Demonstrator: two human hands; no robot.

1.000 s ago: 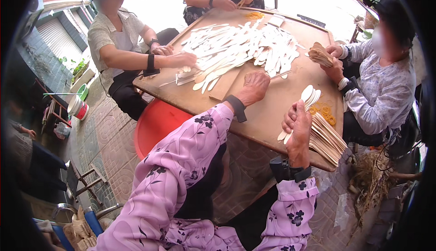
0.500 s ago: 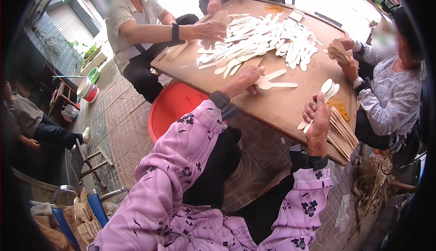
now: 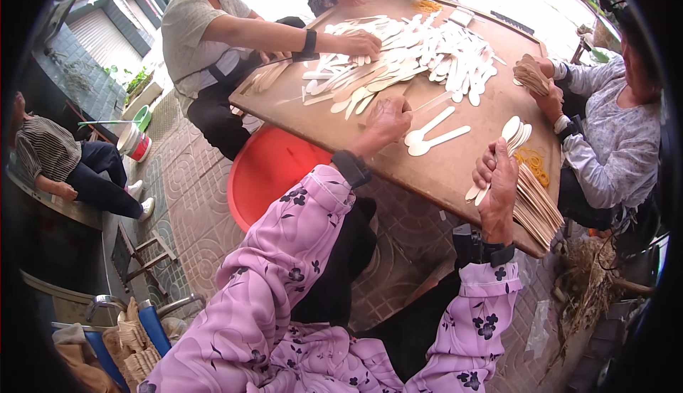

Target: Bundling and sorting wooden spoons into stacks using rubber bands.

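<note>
Near the table's front edge, my left hand [image 3: 386, 123] has its fingers closed. A thin, pale wooden spoon [image 3: 432, 101] runs from its fingertips toward the pile, slightly blurred. Two loose wooden spoons [image 3: 439, 139] lie on the table just right of that hand. My right hand [image 3: 497, 178] grips a small bunch of wooden spoons [image 3: 517, 134], bowls up, above the right front corner. Under and beside it lies a row of stacked spoons [image 3: 535, 210] with their handles toward me. Farther back spreads a large heap of wooden spoons [image 3: 420, 55].
A brown table [image 3: 341, 137] holds everything, with yellow rubber bands [image 3: 532, 165] at its right. The left co-worker's hand [image 3: 358, 44] reaches into the heap; a right co-worker holds a spoon bundle [image 3: 531, 74]. A red basin [image 3: 274, 172] stands below the table's left edge.
My left hand has drawn slightly back from the two loose spoons, with a spoon now at its fingertips. My right hand stays put. The left co-worker's hand has moved right, into the heap.
</note>
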